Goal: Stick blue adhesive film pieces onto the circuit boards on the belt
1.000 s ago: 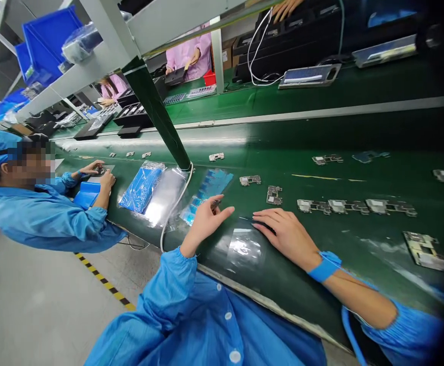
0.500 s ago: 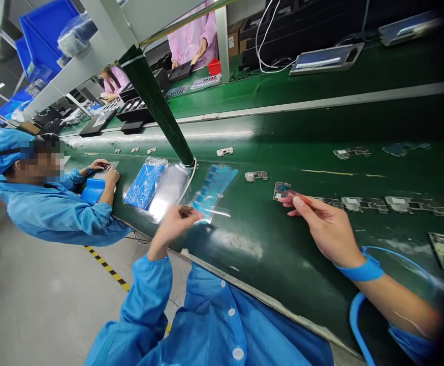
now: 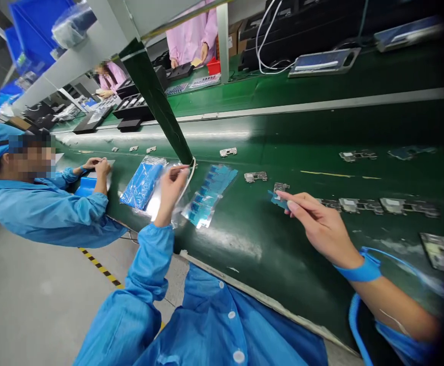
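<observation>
my right hand (image 3: pixel 321 227) is pinching a small blue film piece (image 3: pixel 278 200) between finger and thumb, just above the green belt (image 3: pixel 267 244). a blue strap (image 3: pixel 361 273) is sitting on my right wrist. my left hand (image 3: pixel 172 190) is lifting up with its fingers pressed together beside a bag of blue film (image 3: pixel 143 183), and i cannot tell what they are pinching. a clear sheet of blue strips (image 3: pixel 210 195) is lying on the belt between my hands. to the right, metal boards (image 3: pixel 361 205) are lying in a row. on the left, a person in a blue coat (image 3: pixel 50 211) is working with both hands. far off, a person in pink (image 3: pixel 191 33) is standing behind the next belt.
</observation>
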Tool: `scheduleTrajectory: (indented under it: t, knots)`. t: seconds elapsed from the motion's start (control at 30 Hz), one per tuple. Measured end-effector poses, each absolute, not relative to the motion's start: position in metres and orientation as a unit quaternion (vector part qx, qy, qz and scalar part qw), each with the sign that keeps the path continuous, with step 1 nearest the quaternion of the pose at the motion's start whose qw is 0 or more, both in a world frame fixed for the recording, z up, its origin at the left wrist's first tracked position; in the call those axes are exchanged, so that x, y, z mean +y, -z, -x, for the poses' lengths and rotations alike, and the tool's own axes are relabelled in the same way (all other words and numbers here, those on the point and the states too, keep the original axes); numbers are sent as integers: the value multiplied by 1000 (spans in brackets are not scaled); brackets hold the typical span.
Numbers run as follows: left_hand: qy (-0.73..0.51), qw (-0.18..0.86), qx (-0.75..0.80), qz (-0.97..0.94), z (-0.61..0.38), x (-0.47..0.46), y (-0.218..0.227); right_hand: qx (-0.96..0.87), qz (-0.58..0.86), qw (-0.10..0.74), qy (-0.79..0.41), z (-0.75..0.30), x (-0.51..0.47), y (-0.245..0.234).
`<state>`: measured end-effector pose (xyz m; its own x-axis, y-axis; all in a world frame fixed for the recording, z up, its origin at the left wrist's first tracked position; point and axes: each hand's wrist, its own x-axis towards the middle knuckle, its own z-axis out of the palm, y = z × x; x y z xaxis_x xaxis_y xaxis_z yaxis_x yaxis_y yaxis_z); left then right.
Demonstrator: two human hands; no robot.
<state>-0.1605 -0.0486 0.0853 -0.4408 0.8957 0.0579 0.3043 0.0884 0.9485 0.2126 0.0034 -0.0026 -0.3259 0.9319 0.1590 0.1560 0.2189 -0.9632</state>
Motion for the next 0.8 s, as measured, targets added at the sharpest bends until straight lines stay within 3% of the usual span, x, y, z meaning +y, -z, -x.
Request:
scheduleTrajectory:
  t: [0.13, 0.23, 0.37, 0.6, 0.8]
  knots:
    - [-471, 492, 551, -482, 40, -18, -47, -535, 448, 494, -518, -201, 3, 4]
    - [-453, 576, 490, -473, -18, -6, -25, -469, 451, 528, -546, -202, 6, 12]
    - [-483, 568, 501, -439, -27, 0, -6, -526, 468, 481, -522, -215, 8, 16]
    - [-470, 554, 518, -451, -5, -1, -7, -726, 439, 438, -299, -229, 8, 2]
    - [-443, 551, 509, -491, -11, -4, -10, -752, 424, 419, -280, -229, 7, -1]
